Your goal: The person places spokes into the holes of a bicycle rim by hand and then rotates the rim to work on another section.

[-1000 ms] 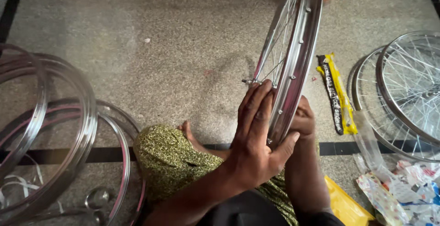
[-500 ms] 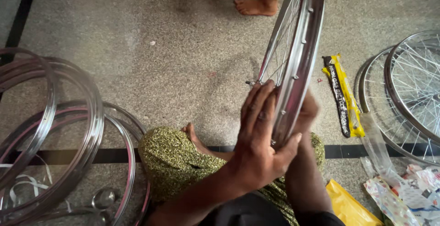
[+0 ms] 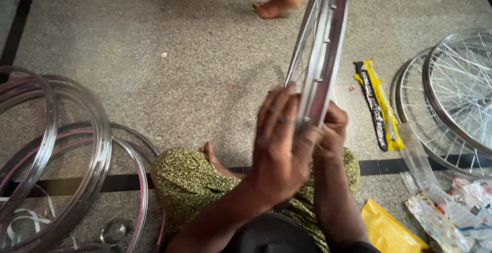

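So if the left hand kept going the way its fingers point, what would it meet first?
The left hand already lies flat against the upright bicycle wheel, fingers pointing up along it. Further on it would probably meet the spokes; depth is unclear.

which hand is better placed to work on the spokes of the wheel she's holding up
Left, probably. The left hand lies flat with its fingers on the spoke side of the upright wheel. The right hand is wrapped round the rim from behind, seemingly steadying it.
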